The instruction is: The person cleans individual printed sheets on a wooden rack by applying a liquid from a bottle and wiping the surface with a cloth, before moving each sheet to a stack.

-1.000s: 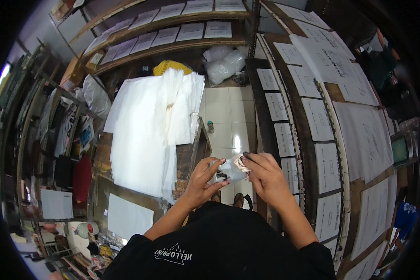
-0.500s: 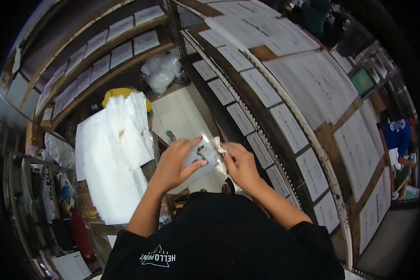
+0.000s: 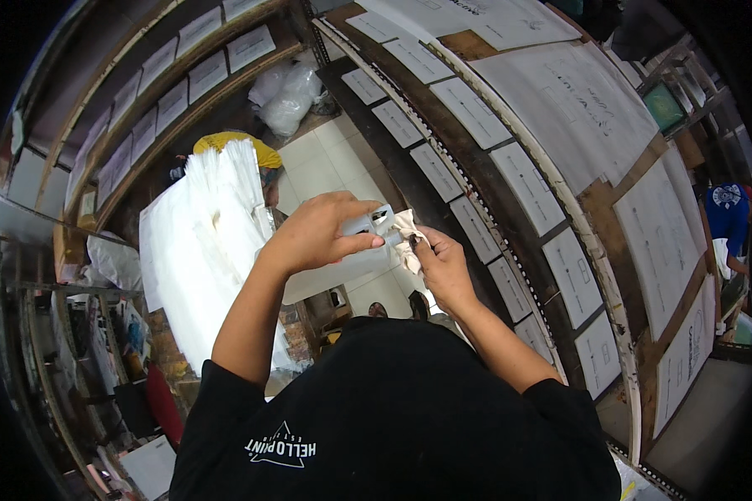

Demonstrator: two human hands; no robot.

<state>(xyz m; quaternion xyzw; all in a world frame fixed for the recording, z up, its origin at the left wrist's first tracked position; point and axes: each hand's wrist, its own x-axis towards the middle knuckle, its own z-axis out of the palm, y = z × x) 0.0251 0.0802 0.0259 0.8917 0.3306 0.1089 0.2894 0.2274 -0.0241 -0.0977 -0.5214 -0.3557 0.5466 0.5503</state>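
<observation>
My left hand (image 3: pixel 319 234) is closed on the edge of a translucent whitish plastic sheet (image 3: pixel 334 274) with a dark-edged cut-out near its corner; it may be a bag, which I cannot tell. The sheet hangs down below the fingers in front of my body. In my right hand (image 3: pixel 445 269) is a crumpled cream-coloured cloth (image 3: pixel 406 237), pinched between thumb and fingers. The cloth is right beside the sheet's corner, close to the cut-out. To the left lies a thick, fanned stack of white translucent sheets (image 3: pixel 196 259), apart from both hands.
A long rack (image 3: pixel 510 150) bearing printed white sheets runs along the right. Shelves (image 3: pixel 167 108) with more sheets stand at the far left. Beyond the stack is a person in a yellow top (image 3: pixel 238 147); a person in blue (image 3: pixel 727 217) is at the far right. Plastic bags (image 3: pixel 288 96) lie ahead.
Both hands have moved slightly right and up in view. The cloth has come away from over the sheet to its right edge, and the sheet is turned so its cut-out corner shows.
</observation>
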